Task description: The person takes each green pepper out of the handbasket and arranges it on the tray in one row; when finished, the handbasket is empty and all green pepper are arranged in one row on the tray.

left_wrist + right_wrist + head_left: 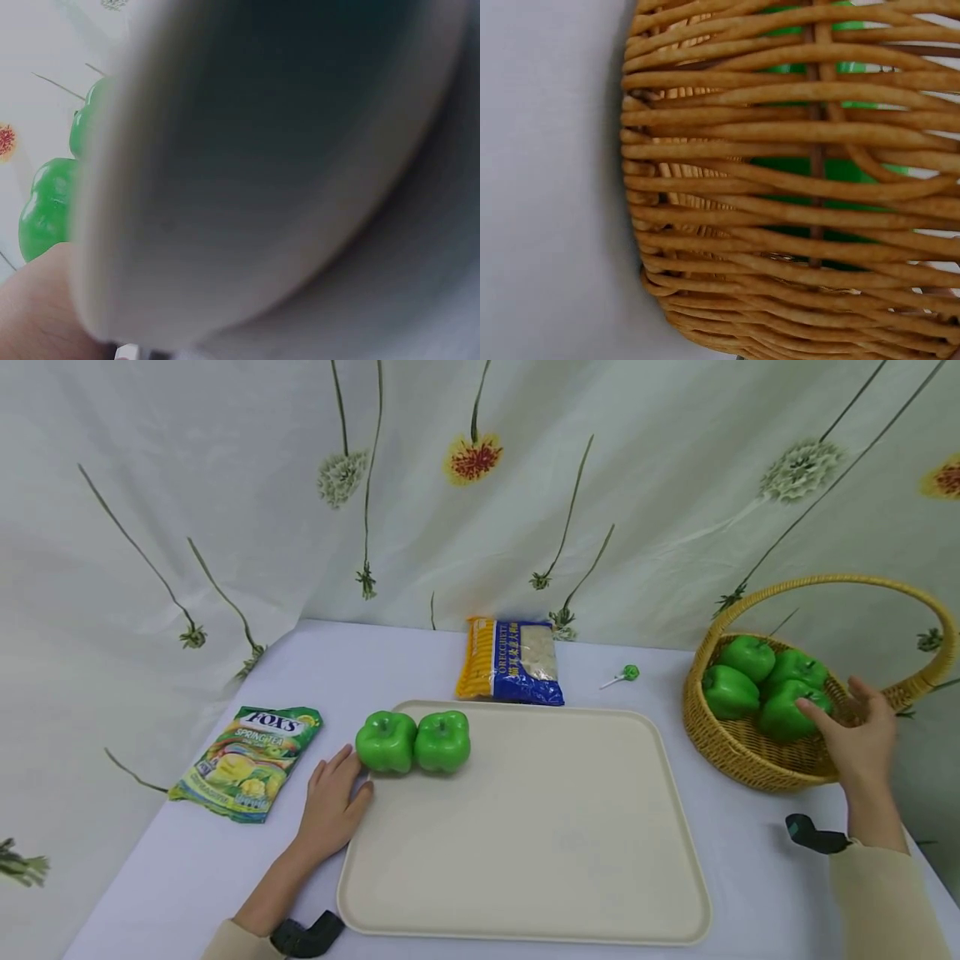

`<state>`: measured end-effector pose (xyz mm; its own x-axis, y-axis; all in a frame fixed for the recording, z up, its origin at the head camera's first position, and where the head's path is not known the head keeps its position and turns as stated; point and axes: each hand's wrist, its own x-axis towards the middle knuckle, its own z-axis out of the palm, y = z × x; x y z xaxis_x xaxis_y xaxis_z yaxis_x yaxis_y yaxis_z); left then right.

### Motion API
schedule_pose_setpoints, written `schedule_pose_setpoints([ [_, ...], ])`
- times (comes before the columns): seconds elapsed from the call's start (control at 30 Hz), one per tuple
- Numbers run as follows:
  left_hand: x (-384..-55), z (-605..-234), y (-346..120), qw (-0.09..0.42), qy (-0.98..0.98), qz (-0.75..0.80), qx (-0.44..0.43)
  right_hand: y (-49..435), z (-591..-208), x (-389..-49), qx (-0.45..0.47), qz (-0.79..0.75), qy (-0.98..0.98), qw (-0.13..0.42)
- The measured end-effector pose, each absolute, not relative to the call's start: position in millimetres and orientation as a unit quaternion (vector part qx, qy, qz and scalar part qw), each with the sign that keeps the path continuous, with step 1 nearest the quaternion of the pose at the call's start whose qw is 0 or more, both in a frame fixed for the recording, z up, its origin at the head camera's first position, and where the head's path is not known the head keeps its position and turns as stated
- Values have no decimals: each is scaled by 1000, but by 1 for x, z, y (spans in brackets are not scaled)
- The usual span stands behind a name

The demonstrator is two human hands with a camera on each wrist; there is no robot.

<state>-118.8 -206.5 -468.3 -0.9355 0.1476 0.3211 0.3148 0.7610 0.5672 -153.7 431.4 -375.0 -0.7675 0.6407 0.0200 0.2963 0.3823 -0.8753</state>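
Head view: the right hand [862, 735] is hovering over the right side of a wicker basket [723, 767], its thumb and fingers standing apart, so it is gripping nothing. The thumb tip is overlapping the front pepper [786, 717]; whether it is touching it, I cannot tell. Three other green peppers [729, 692] are lying in the basket behind and to the left of that one, and the tall handle [847, 580] is arching above them.

The left hand [333, 797] is resting at the left edge of a cream tray [540, 827], its fingers relaxed and holding nothing. Its fingertips are lying right next to the nearer of two green bell peppers [387, 742], which are sitting side by side at the tray's upper left corner.

On the white-covered desk [405, 664], a FOX'S bag [247, 764] is lying left of the tray, a pasta packet [517, 662] is lying by the tray's far edge, and a green lollipop [629, 672] is lying between packet and basket. In the left wrist view, a large blurred shape [262, 172] is covering most of the scene.
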Motion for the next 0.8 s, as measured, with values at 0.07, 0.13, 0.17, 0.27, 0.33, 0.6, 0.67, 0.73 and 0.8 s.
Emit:
schedule_pose_setpoints([
  [0.07, -119, -468, -206, 130, -929, -323, -125, 431, -375, -154, -295, 468, -814, 175],
  [0.13, -119, -468, -206, 131, -929, -323, -126, 431, -376, -155, -300, 464, -816, 168],
  [0.17, -119, -468, -206, 131, -929, -323, -126, 431, -375, -155, -300, 462, -818, 166],
  [0.27, -118, -468, -206, 129, -929, -324, -126, 430, -375, -156, -294, 460, -822, 162],
  [0.33, -118, -468, -206, 128, -929, -325, -125, 430, -376, -156, -288, 459, -825, 162],
  [0.6, -117, -468, -207, 129, -929, -324, -122, 432, -378, -158, -260, 420, -854, 164],
  [0.67, -118, -468, -207, 129, -929, -325, -123, 432, -379, -158, -251, 405, -865, 160],
  [0.73, -118, -468, -207, 128, -929, -325, -123, 432, -380, -157, -239, 395, -874, 154],
  [0.8, -118, -467, -206, 125, -930, -324, -123, 433, -381, -157, -227, 389, -881, 146],
])
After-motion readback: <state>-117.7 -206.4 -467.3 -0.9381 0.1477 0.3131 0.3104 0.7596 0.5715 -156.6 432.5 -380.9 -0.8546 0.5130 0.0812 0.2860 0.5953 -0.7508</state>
